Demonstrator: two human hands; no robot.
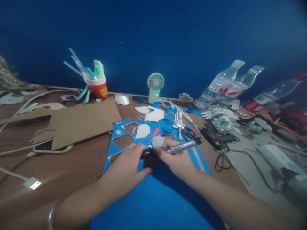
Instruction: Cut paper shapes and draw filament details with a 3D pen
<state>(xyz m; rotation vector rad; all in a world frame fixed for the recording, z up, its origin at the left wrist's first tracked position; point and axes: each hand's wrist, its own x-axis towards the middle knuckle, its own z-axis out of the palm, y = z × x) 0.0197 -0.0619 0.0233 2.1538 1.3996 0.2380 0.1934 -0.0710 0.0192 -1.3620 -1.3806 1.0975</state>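
Note:
My left hand (129, 163) is closed around a small black object (148, 154) with a white tip, whose kind I cannot make out. Close against it, my right hand (178, 161) grips a silver pen-like tool (183, 146) with a dark rounded end pointing up to the right. A pale grey rounded piece (158, 141) shows at the right fingertips; whether they pinch it is unclear. Beneath both hands lies a blue foam sheet (134, 204) with leaf-shaped holes cut in it. A white teardrop cutout (143, 131) and a thin red piece (155, 133) rest on it.
Black-handled scissors (188, 133), white scraps (154, 115) and a small fan (155, 83) stand or lie beyond the sheet. Cardboard (88, 123) and a red cup of strips (98, 88) are left. Clear bottles (220, 84), a black glue gun (219, 137) and cables are right.

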